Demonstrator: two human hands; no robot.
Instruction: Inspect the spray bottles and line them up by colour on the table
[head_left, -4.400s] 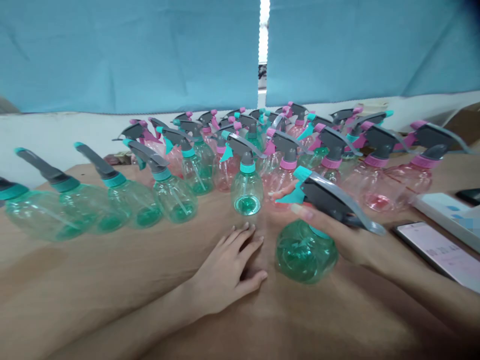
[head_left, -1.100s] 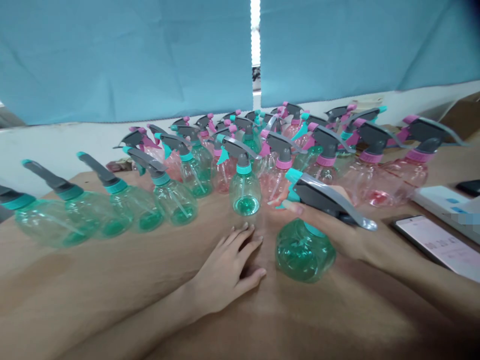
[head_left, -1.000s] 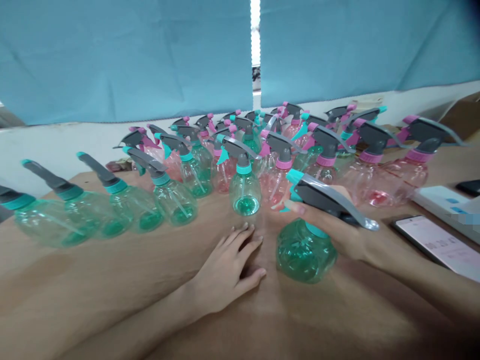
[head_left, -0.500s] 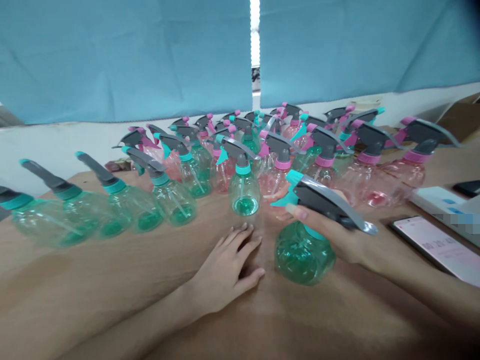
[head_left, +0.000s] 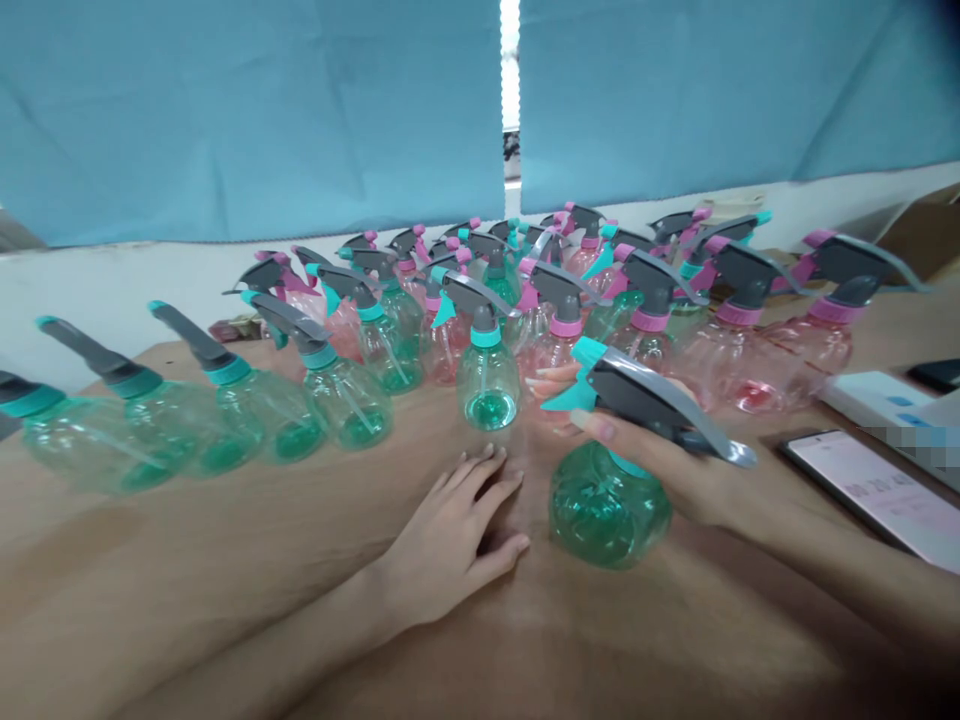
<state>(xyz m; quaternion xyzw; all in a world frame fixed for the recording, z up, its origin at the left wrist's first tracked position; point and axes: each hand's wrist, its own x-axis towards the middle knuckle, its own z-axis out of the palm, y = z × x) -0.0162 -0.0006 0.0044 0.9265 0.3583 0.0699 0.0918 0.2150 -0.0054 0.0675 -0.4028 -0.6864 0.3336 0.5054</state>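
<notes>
My left hand (head_left: 442, 550) lies palm down on the wooden table (head_left: 247, 570), fingers spread and holding nothing. My right hand (head_left: 679, 470) is around the neck of a green spray bottle (head_left: 611, 515) with a grey head and a turquoise nozzle and trigger. The thumb is on the near side of the neck, and the fingers reach out behind the trigger, partly hidden by the head. This bottle is upright on the table. Just beyond my left fingertips is another green spray bottle (head_left: 489, 385).
Several green spray bottles (head_left: 349, 400) line the left side. Pink spray bottles (head_left: 750, 365) crowd the middle and right, with more behind. At the right lie a phone (head_left: 877, 490) with a lit screen and a white box (head_left: 870, 395). A blue curtain (head_left: 262, 110) hangs behind.
The fingers of my right hand behind the trigger have stretched out a little to the left. My left hand and the bottles stay where they were.
</notes>
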